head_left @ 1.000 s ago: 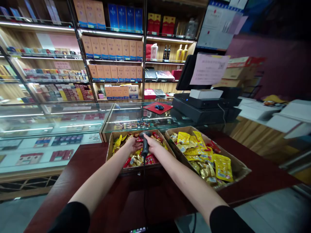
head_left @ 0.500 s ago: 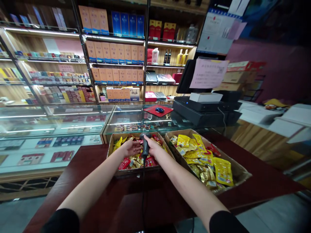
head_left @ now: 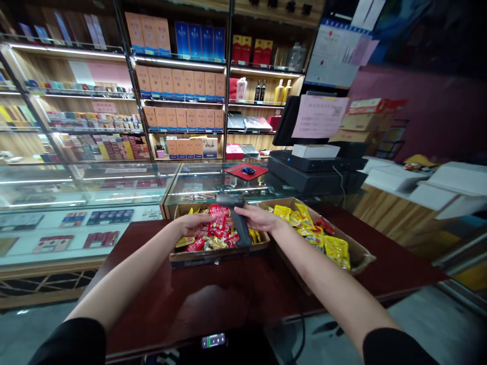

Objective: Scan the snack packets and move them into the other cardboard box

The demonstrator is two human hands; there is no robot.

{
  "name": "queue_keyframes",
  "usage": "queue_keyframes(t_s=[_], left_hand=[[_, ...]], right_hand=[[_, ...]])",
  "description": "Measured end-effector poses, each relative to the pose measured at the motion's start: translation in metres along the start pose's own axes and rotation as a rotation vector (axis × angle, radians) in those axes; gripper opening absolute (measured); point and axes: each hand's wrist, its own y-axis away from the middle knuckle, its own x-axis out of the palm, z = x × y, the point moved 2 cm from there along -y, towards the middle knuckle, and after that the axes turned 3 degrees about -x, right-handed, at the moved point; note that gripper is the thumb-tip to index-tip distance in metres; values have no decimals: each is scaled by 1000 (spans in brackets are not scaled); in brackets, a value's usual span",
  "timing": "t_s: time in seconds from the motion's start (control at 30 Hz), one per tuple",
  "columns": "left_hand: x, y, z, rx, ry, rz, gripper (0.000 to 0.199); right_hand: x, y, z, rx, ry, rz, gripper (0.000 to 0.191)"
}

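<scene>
My left hand (head_left: 192, 224) is closed on the edge of a red snack packet (head_left: 217, 221), held upright above a cardboard box (head_left: 220, 256) of mixed red, gold and yellow packets. My right hand (head_left: 261, 218) wraps round the handle of a black barcode scanner (head_left: 240, 228). The scanner's head points left and sits close beside the red packet. I cannot tell whether the two touch. To the right, my right forearm crosses over a second cardboard box (head_left: 361, 262) with yellow snack packets (head_left: 337, 251), hiding part of it.
Both boxes stand on a dark red wooden counter (head_left: 182, 299). Behind them is a glass display case (head_left: 190, 177) with a mouse (head_left: 248, 171) on a red mat. A monitor (head_left: 286, 121) and black till (head_left: 304, 170) stand at the back right. A lit phone-like screen (head_left: 213, 340) shows below the counter edge.
My left hand, empty and open before, now has a red packet in it. My right hand has turned the scanner so its head faces left, and moved slightly right.
</scene>
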Motion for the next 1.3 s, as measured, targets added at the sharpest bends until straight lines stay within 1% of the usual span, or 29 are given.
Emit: queue_keyframes(t_s=[0.07,0.17,0.23,0.4,0.5,0.57,0.63,0.7,0.8,0.93,1.07,1.3], left_hand=[[2,2,4,12,-12,-11,34],[1,2,10,13,-65,-56,36],[-2,-2,12,58,-70,-128,39],[-6,-13,16,225,-18,-386,45],[-2,-16,15,307,13,-443,45],[3,-16,14,338,32,-443,45],[9,-15,15,342,32,-432,44],[16,-15,17,350,16,-413,43],[22,-17,21,366,2,-387,43],[23,-22,25,350,9,-378,44],[21,-27,26,348,3,-355,45],[20,-29,26,351,-15,-315,46]], right_hand=[[3,4,-4,27,34,27,21],[8,7,-13,7,34,-18,18],[14,9,-19,-28,26,-87,17],[33,14,-46,-115,87,-267,19],[47,19,-71,-215,132,-382,23],[57,22,-86,-299,187,-474,27],[67,27,-100,-352,235,-526,32],[76,31,-110,-347,253,-542,36],[85,35,-123,-289,256,-551,40],[89,39,-136,-278,288,-544,44],[91,43,-141,-305,318,-547,45],[102,49,-134,-305,299,-512,46]])
